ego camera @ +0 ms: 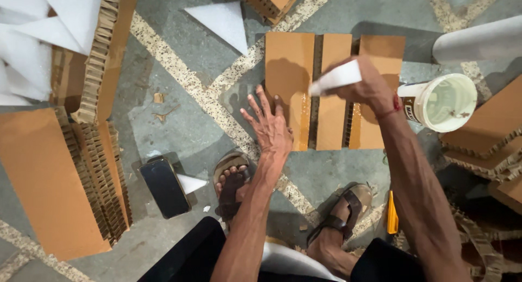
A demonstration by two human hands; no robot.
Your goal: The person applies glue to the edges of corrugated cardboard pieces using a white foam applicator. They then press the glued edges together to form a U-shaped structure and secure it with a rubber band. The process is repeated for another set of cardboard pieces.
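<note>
Down on the concrete floor point(179, 113), a brown cardboard panel point(333, 92) lies flat just beyond the fingers of both hands. It is scored into three strips, with honeycomb cells showing in the two grooves and a wet, glossy sheen on the left strip. The left hand point(270, 127) rests with fingers spread and released, fingertips on the near left edge of the panel. The right hand point(370, 86) is clenched around a white foam piece point(337, 77), a flat slab that sticks out to the left of the knuckles, above the middle strip. Just right of that hand stands a white tub point(443, 101) of pale glue, with a dark label band on its side. Well left of the left fingers are stacked honeycomb boards point(65, 173) with ragged, cellular edges and white foam triangles point(43, 26). A black phone point(164, 187) lies near the sandalled foot point(231, 187), and a yellow knife point(392, 214) lies beneath the right forearm.
</note>
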